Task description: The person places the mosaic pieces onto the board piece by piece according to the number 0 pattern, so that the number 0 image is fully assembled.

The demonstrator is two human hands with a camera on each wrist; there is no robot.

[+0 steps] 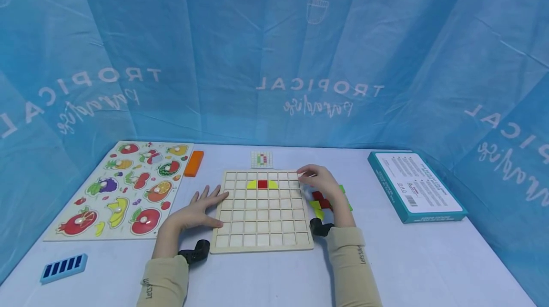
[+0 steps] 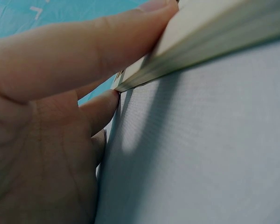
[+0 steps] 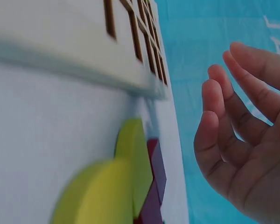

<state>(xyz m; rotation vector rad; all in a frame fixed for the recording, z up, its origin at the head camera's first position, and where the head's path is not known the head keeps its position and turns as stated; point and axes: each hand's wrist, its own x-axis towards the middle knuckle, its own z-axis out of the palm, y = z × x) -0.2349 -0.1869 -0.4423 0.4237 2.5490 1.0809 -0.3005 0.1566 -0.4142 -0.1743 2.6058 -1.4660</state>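
**Both hands at the grid board**

Your left hand [image 1: 198, 211] is lying flat with its fingers [image 2: 107, 46] straight, pressing against the left edge of the wooden grid board [image 1: 262, 228], which is sitting mid-desk [image 1: 429, 259]. Your right hand [image 1: 319, 180] is hovering over the board's upper right corner, fingers [image 3: 224, 126] loosely bent and gripping nothing. A red tile [image 1: 262, 184] between two yellow ones is sitting in the second row. Loose coloured pieces [image 1: 319, 202] are lying just right of the board.

We're looking at a white table [image 1: 429, 259] ringed far, left and right by a blue printed "TROPICAL" plastic curtain [image 1: 214, 49], evenly lit.
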